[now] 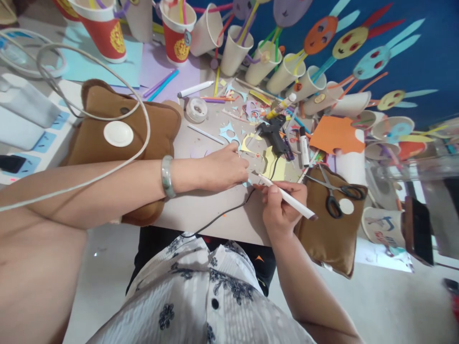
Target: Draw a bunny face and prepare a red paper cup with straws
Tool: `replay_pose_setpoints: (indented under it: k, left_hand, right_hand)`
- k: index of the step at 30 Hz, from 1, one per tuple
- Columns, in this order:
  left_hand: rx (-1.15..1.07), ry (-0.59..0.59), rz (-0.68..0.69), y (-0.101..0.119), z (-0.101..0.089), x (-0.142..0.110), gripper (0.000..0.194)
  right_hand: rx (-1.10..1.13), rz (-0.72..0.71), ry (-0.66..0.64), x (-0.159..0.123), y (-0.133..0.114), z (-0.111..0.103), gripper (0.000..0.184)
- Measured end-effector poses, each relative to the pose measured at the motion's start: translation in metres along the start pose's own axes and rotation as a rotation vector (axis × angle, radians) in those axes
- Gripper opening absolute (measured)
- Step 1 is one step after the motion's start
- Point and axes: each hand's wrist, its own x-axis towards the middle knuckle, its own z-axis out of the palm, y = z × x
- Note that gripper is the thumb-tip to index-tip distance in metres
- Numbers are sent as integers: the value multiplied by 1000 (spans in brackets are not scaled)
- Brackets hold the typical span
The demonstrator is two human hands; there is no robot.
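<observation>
My right hand (285, 205) grips a white marker pen (296, 204), whose tip points left toward my other hand and whose brown end points down to the right. My left hand (227, 167), with a jade-like bangle at its wrist, rests low over the table with its fingers curled. A small light-blue bit (247, 183) shows beside those fingertips; whether they pinch it is hidden. Just beyond the hands lie cut paper scraps (229, 131), a yellow paper sheet (274, 167) and a black hot glue gun (275, 136). A capped black-and-white marker (304, 147) lies to its right.
Brown cushions (125, 102) flank the work area; scissors (333, 188) lie on the right one. Paper cups (236, 50) with paper rabbit faces line the back. A white cable (143, 119) arches over my left forearm. A phone (419, 231) is at the right edge.
</observation>
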Motion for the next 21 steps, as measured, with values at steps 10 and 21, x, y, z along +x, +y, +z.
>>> replay_pose_setpoints:
  k: [10,21]
  left_hand:
    - [-16,30,25,2,-3,1,26]
    - [-24,57,-32,4,1,2,25]
  right_hand:
    - [101,-107,-103,1,-9,4,14]
    - [113,-174,-144,2,-10,3,12]
